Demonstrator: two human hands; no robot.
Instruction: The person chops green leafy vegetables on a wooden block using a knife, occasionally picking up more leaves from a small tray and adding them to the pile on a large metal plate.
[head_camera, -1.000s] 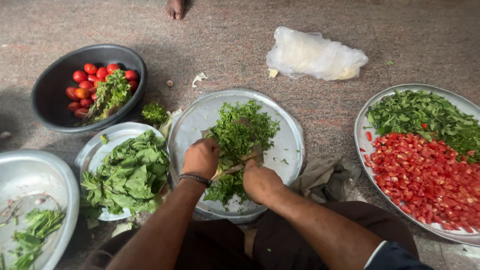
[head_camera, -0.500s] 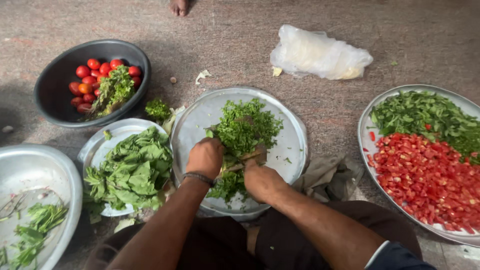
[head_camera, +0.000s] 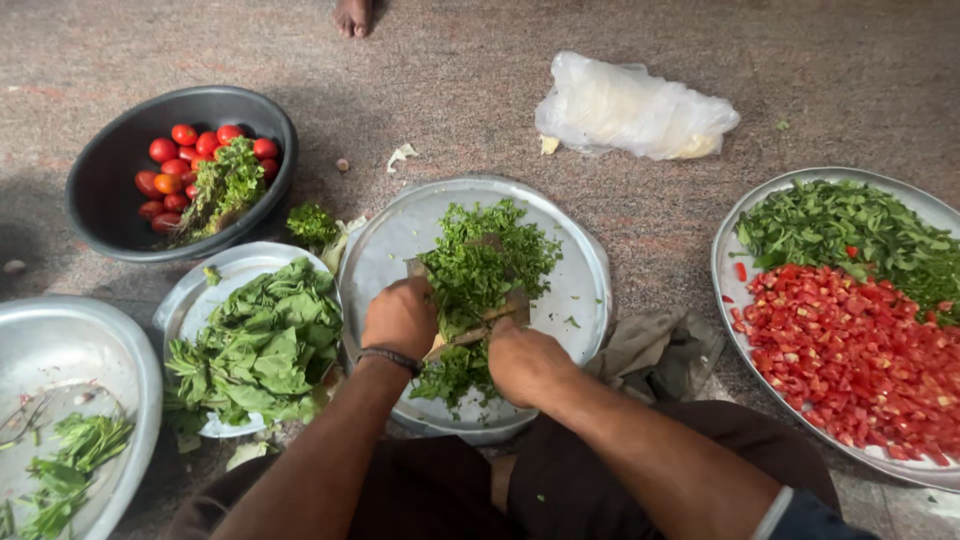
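Currently mid-chop: greens (head_camera: 485, 262) lie heaped on the round tray (head_camera: 580, 290) on the floor. Left hand (head_camera: 400, 318) is clenched on a bunch of greens, pinning it down. Right hand (head_camera: 522, 362) is closed around the knife (head_camera: 480, 325) handle, blade largely hidden under the leaves. Next cut likely needs the bunch fed forward, fingers clear.

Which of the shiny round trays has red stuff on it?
The big steel tray at the far right: it holds chopped red tomato beside chopped greens. The other steel trays hold only green leaves.
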